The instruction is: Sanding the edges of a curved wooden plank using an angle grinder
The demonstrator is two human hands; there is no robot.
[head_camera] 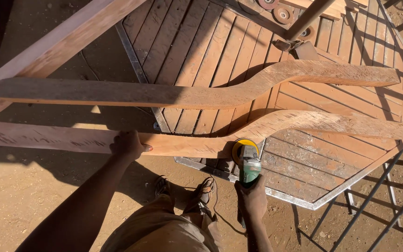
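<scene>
Left hand (128,144) clamped over near curved plank (201,140); right hand (252,199) gripping green angle grinder (248,163), disc touching plank edge.

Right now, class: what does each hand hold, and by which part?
The right hand grips the green grinder by the rear of its body. The left hand clasps the near curved plank over its near edge, at the straight part.

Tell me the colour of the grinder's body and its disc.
Green body on the grinder, yellow disc, seen in the head view.

Slatted wood table (332,158) w/ 2 curved planks (201,95), maybe discs (283,14)
</scene>
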